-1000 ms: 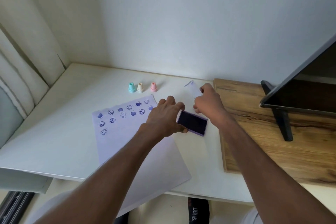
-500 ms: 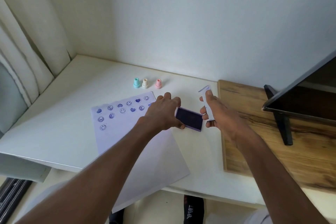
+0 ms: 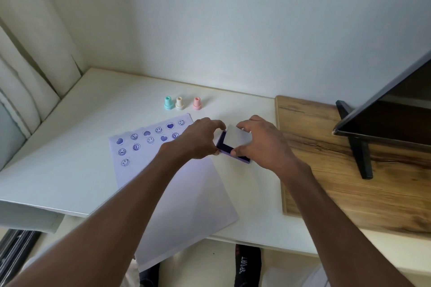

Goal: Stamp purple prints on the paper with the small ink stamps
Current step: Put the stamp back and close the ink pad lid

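A white paper sheet [image 3: 177,196] lies on the white table [image 3: 70,147], with several purple smiley and heart prints along its far end. A purple ink pad [image 3: 225,148] sits just right of the sheet. My left hand [image 3: 200,138] grips the pad's left side. My right hand [image 3: 261,142] holds the pad's pale lid [image 3: 239,136] tilted over the pad, covering most of the ink. Three small stamps stand in a row behind the paper: a teal stamp [image 3: 168,103], a cream stamp [image 3: 179,103] and a pink stamp [image 3: 197,103].
A wooden board [image 3: 338,170] lies on the table's right part, and on it stands a dark screen [image 3: 396,112] on a black stand [image 3: 359,147]. Curtains hang at the left. The wall is close behind the stamps.
My right hand has brought the lid from beside the pad over onto it. My left hand has stayed on the pad.
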`<state>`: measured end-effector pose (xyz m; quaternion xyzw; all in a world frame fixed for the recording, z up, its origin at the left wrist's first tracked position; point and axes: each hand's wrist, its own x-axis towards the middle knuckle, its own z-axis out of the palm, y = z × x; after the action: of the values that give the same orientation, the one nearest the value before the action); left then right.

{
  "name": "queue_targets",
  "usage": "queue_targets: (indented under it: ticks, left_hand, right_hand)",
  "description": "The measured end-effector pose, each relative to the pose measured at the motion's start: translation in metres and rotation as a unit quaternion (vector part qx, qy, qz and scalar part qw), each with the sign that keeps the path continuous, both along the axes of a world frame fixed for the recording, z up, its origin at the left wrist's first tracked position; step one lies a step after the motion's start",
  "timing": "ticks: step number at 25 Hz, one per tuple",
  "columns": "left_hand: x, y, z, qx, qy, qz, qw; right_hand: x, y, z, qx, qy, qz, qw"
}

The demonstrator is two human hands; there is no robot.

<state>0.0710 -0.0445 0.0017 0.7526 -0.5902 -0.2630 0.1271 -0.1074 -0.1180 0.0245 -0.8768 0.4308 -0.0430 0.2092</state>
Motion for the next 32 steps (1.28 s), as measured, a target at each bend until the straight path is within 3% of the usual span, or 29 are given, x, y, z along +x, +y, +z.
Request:
queue_targets:
  ticks: [6,20,32]
  left_hand:
    - [0.005,0.003,0.001,0.011,0.014,-0.010,1.000]
    - [0.008,0.000,-0.002,0.013,0.021,-0.002,1.000]
    - [-0.001,-0.001,-0.002,-0.014,-0.021,-0.005,1.000]
  right_hand:
    - [0.017,0.016,-0.004,-0.063,0.046,-0.018,0.997]
    - [0.026,0.023,-0.015,-0.072,0.063,-0.014,0.995]
    - [0.025,0.017,-0.011,-0.009,0.067,-0.010,0.998]
